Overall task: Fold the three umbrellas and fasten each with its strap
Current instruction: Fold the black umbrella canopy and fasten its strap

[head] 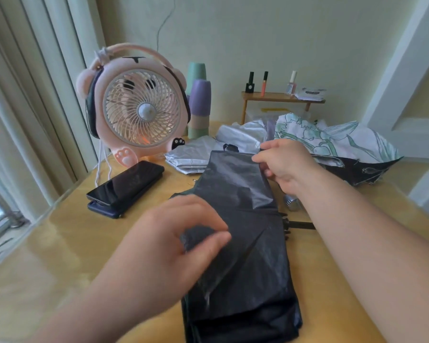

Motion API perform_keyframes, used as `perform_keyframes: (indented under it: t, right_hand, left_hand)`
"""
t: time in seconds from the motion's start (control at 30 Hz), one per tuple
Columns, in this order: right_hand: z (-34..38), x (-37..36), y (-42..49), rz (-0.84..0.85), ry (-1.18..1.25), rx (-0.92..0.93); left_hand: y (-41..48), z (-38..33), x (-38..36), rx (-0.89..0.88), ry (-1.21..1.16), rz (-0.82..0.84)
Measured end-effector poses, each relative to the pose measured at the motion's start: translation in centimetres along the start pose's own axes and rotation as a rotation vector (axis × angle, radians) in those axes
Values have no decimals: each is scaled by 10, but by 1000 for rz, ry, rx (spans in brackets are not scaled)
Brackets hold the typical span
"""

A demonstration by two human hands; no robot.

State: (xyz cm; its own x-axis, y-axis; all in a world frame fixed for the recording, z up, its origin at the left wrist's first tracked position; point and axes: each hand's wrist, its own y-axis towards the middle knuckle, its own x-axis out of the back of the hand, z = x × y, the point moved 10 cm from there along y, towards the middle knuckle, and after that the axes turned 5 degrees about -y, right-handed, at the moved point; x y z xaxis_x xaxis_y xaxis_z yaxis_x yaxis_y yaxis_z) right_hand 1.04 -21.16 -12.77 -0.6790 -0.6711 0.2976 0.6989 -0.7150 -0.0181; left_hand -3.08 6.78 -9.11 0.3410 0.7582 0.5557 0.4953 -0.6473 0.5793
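Two pinches on black umbrella (238, 186), right of fan (139, 107): left hand (164, 246) mid-fabric, right hand (286, 165) at its edge. Slick pleats may slip and bunch.

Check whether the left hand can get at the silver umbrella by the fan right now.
Probably yes, once it lets go: the left hand pinches the black umbrella fabric. The silver umbrella lies uncovered beyond it, with little but table between; the phone sits aside.
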Motion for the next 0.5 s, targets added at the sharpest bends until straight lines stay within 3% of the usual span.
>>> perform_keyframes:
  t: [0.13, 0.27, 0.4, 0.5]
  right_hand:
    - [26, 19, -50, -75, -94, 211]
    - [41, 34, -139, -37, -97, 478]
    - [18, 40, -196, -4, -154, 570]
    - [-12, 42, -202, -14, -166, 495]
  left_hand:
    - [8, 34, 33, 248, -131, -221]
    - [3, 59, 43, 416, -421, -281]
    - [-28, 67, 14, 585, -772, -194]
    - [-54, 62, -12, 651, -765, -90]
